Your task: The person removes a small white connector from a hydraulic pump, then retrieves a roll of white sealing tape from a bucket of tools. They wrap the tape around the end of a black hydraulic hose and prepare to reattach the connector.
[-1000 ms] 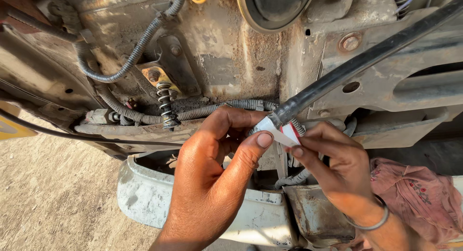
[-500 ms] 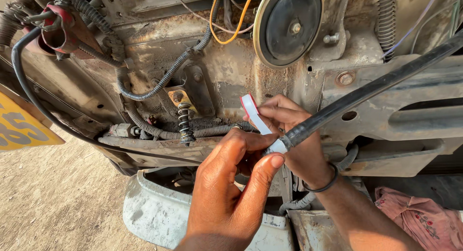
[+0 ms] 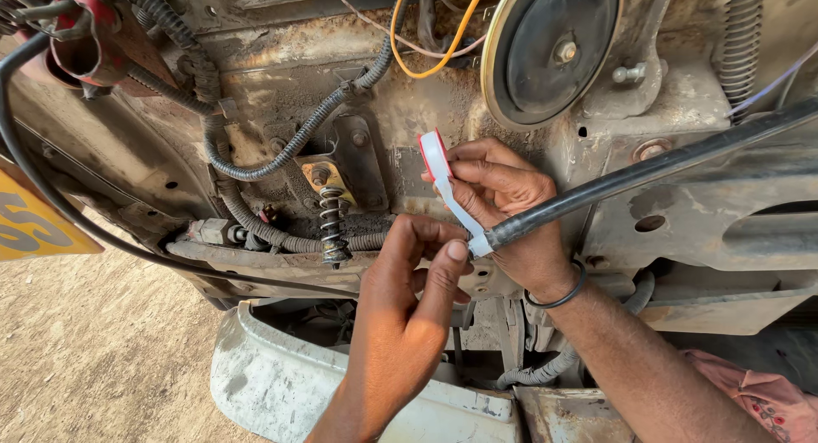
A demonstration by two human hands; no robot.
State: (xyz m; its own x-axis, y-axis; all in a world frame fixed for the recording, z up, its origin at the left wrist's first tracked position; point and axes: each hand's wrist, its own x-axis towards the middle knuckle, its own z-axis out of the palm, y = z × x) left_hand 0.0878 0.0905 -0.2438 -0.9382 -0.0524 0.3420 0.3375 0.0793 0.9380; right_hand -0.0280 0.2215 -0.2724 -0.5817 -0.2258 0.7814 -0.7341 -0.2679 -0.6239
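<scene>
My right hand (image 3: 503, 200) holds a small roll of white tape (image 3: 433, 152) with a red rim, raised up and to the left of a black hose (image 3: 648, 172). A strip of tape runs from the roll down to the hose's end (image 3: 481, 241). My left hand (image 3: 405, 302) pinches that hose end, thumb and forefinger pressed on the taped tip. The hose runs up and to the right across the rusty vehicle frame.
A round black horn (image 3: 558, 47) hangs above. Corrugated cable conduits (image 3: 256, 166), an orange wire (image 3: 426, 43), a small coil spring (image 3: 332, 226) and a yellow plate (image 3: 34, 226) crowd the left. A dented grey bumper (image 3: 281, 383) sits below, sandy ground (image 3: 85, 349) at lower left, pink cloth (image 3: 767, 400) at lower right.
My right hand has lifted the tape roll up and left, drawing out a longer strip from the hose end. The left hand keeps pinching the hose tip.
</scene>
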